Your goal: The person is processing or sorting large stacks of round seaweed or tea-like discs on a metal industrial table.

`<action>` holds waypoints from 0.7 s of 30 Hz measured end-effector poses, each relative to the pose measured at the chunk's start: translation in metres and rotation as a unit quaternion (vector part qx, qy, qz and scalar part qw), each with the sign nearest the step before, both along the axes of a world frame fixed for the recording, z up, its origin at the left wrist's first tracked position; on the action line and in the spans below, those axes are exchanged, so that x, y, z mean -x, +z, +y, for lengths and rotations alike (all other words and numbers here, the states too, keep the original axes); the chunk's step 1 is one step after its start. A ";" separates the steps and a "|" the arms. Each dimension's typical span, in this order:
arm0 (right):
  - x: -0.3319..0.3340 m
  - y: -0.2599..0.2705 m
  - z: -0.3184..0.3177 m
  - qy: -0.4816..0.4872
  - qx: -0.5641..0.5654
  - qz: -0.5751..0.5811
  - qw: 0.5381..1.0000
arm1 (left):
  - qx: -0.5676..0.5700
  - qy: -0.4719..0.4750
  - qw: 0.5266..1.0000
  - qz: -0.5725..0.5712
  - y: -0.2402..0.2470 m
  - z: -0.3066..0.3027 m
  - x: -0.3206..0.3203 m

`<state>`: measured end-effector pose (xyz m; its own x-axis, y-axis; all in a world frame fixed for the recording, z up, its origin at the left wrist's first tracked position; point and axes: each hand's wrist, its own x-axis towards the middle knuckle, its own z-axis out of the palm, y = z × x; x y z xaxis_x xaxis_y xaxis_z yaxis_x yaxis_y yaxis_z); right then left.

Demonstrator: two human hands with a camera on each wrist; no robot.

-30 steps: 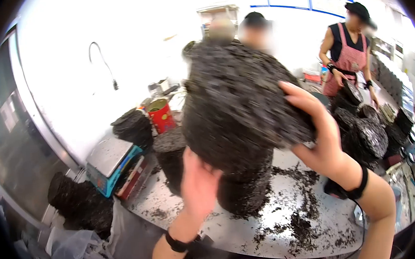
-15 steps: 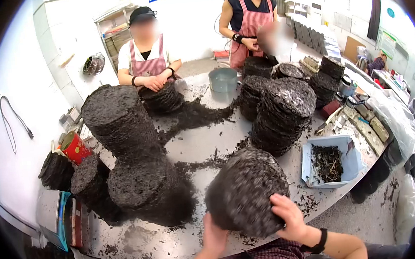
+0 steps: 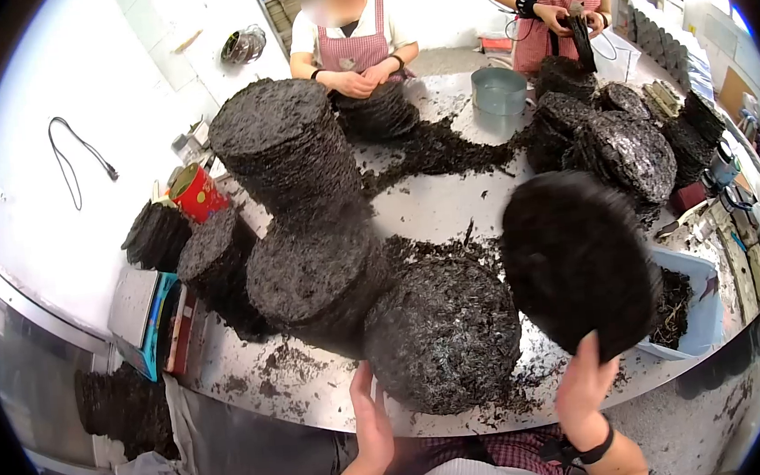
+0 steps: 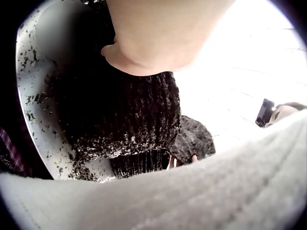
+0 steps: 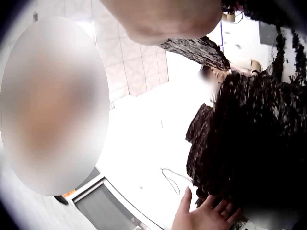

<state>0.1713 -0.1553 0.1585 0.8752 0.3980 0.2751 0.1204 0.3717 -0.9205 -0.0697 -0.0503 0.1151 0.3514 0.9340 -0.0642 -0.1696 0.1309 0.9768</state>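
Observation:
My right hand (image 3: 584, 391) pinches the lower edge of a thin dark disc of dried seaweed (image 3: 578, 262), tilted up to the right of a thick seaweed stack (image 3: 441, 335). Motion blurs the disc. My left hand (image 3: 372, 421) has its fingers straight at the stack's left side, and shows again low in the right wrist view with fingers spread beside the stack (image 5: 254, 143). Layered sheet edges show along the stack's side (image 4: 134, 115) in the left wrist view. The right hand's fingers behind the disc are hidden.
More seaweed stacks stand left, one tall (image 3: 277, 125), and at right. A blue bin (image 3: 703, 319) holds scraps. A scale (image 3: 141, 323), a red can (image 3: 198, 194) and a metal pot (image 3: 500, 91) are around. Two people in checked aprons work across the table (image 3: 431, 202). Crumbs lie scattered.
Both hands carried the stack down from the left to the table's front. The right hand has since left its side and now holds one disc up at the right. The head view has shifted.

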 end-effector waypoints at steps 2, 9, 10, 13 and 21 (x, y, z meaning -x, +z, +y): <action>-0.021 -0.002 -0.008 0.002 -0.104 0.137 0.985 | -0.031 0.000 0.999 0.009 0.005 0.002 -0.005; -0.045 -0.077 -0.041 -0.088 0.149 0.194 0.966 | -0.052 0.004 0.999 0.012 0.007 0.012 -0.024; -0.037 -0.080 -0.040 -0.101 0.196 0.104 0.970 | -0.045 -0.001 0.999 0.000 0.007 0.013 -0.025; -0.030 -0.019 -0.025 0.109 0.257 -0.362 0.889 | -0.058 0.009 0.998 0.021 0.012 0.011 -0.028; -0.015 0.036 0.026 0.316 0.311 -0.542 0.714 | 0.030 0.038 0.997 0.064 -0.023 0.010 0.015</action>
